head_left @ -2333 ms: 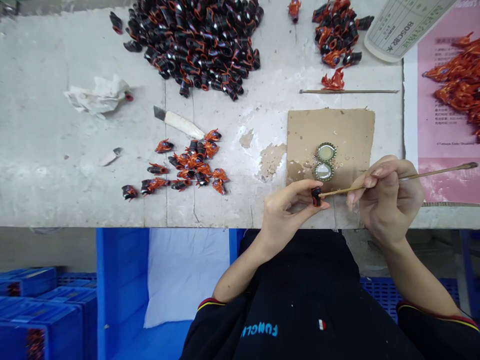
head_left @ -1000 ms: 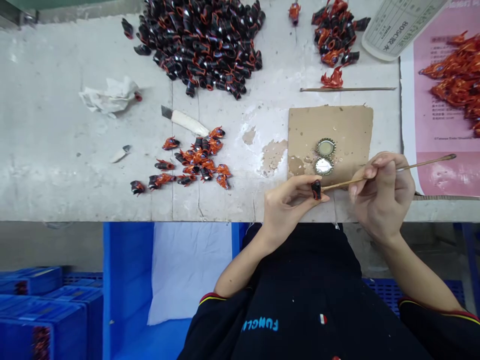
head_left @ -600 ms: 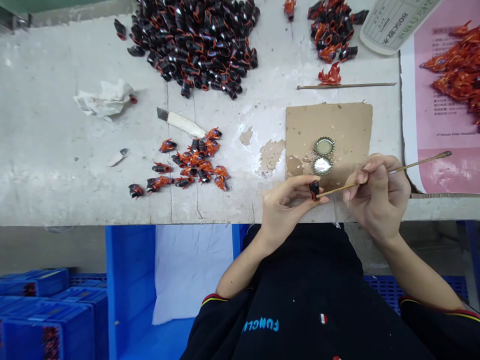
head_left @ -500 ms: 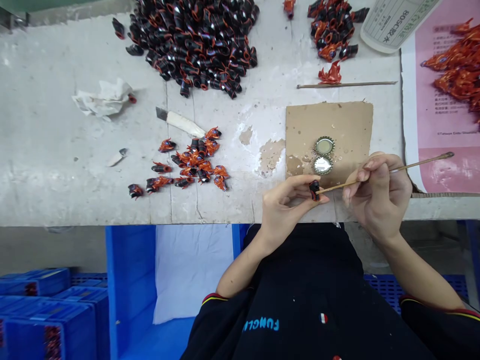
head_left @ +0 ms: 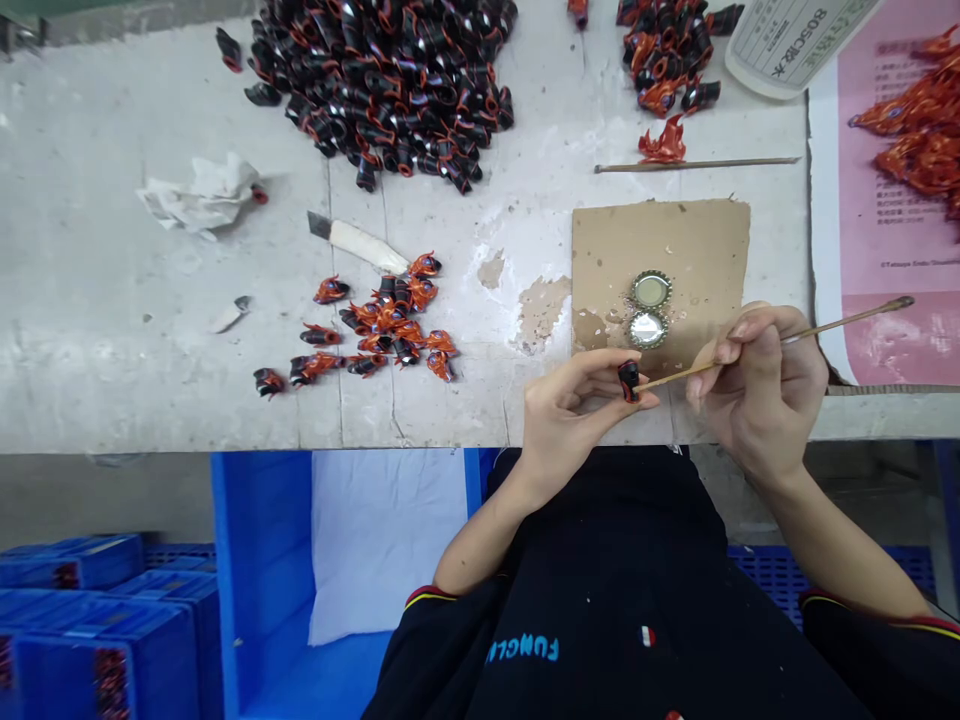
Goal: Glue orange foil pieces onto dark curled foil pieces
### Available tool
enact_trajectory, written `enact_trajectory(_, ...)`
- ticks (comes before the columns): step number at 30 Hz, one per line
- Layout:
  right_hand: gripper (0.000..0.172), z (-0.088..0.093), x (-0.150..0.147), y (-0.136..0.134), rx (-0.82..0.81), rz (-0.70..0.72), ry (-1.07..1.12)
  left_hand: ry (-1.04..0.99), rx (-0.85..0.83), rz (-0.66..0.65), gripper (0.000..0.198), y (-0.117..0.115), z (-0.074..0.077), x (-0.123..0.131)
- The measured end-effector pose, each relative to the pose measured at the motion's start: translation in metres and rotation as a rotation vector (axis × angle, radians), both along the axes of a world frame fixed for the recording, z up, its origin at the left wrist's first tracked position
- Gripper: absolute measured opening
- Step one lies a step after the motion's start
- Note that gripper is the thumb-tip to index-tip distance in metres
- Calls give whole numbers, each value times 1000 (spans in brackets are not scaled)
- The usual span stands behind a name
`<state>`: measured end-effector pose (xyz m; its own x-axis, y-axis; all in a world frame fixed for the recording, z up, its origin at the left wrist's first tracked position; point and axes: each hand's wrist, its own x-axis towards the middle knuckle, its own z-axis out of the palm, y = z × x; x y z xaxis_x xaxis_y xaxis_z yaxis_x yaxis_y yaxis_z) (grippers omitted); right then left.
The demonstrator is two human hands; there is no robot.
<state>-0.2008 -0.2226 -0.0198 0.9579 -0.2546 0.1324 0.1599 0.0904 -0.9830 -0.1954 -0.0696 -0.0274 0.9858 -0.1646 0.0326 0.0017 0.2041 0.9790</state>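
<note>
Worn grey bench point(head_left: 112, 330), "BOSCIB" label point(head_left: 799, 40); left fingers point(head_left: 600, 362) pinching black piece point(head_left: 628, 380), right fingers point(head_left: 731, 345) gripping stick point(head_left: 825, 325).

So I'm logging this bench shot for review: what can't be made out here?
Head view only:
- Stick tip: hidden where it meets the small black piece pinched in the left hand.
- Stick's middle: covered by the right hand.
- Bottle caps: contents too small to tell.
- Orange pile: cut off by the right edge.
- Label print: too small, cut off at the top.

white label point(head_left: 796, 42): "BOSCIB" upside down | black shirt point(head_left: 592, 640): "FUNCL", mirrored
</note>
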Motion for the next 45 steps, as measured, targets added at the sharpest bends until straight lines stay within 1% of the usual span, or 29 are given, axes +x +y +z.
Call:
enact_trajectory(6, 17, -1, 1, 0, 48, 31, -18, 38, 14, -6, 30, 0, 1, 0)
enact_trajectory(9, 16, -1, 1, 0, 66, 25, -24, 64, 15, -10, 28, 1, 1, 0)
enact_trajectory(12, 16, 0, 0, -1, 69, 41, 4, 83, 34, -15, 28, 1, -1, -1)
enact_trajectory(14, 16, 1, -1, -1, 58, 45, 42, 91, 50, -15, 28, 2, -1, -2)
enact_trajectory(19, 21, 2, -4, -1, -18, -4, 98, 96, 62, -9, 28, 2, -2, -3)
enact_trajectory(27, 20, 1, -2, -1, -10, 16, 65, 73, 62, -4, 27, 2, -2, -1)
enact_trajectory(29, 19, 4, -2, -3, -5, -11, 4, 66, 61, 4, 28, 2, -2, 0)
enact_trajectory(30, 18, 5, -2, -5, -22, -50, -51, 63, 62, 9, 28, 3, -2, 0)
enact_trajectory(31, 17, 6, -4, -8, -67, -95, -121, 56, 64, 14, 28, 3, -2, 0)
enact_trajectory(32, 15, 7, -6, -13, -147, -136, -193, 51, 69, 19, 28, 4, -2, 0)
enact_trajectory(34, 11, 7, -12, -29, -388, -208, -326, 52, 91, 28, 28, 5, -1, 1)
enact_trajectory(36, 14, 6, -19, -53, -657, -272, -410, 60, 125, 41, 27, 6, 0, 1)
enact_trajectory(37, 20, 6, -22, -69, -777, -317, -423, 63, 141, 45, 27, 6, 0, 2)
enact_trajectory(38, 26, 6, -25, -85, -881, -373, -398, 65, 154, 47, 26, 7, 1, 2)
enact_trajectory(39, 29, 7, -28, -103, -986, -440, -325, 61, 161, 48, 25, 7, 1, 2)
enact_trajectory(41, 34, 10, -31, -140, -1155, -538, -18, 55, 175, 46, 25, 7, 0, 3)
enact_trajectory(42, 35, 12, -30, -157, -1186, -568, 59, 54, 183, 45, 26, 8, 0, 3)
enact_trajectory(43, 33, 13, -29, -172, -1220, -523, 145, 52, 192, 47, 26, 8, -1, 3)
enact_trajectory(45, 27, 12, -22, -193, -1269, -492, 216, 49, 206, 49, 27, 8, -3, 3)
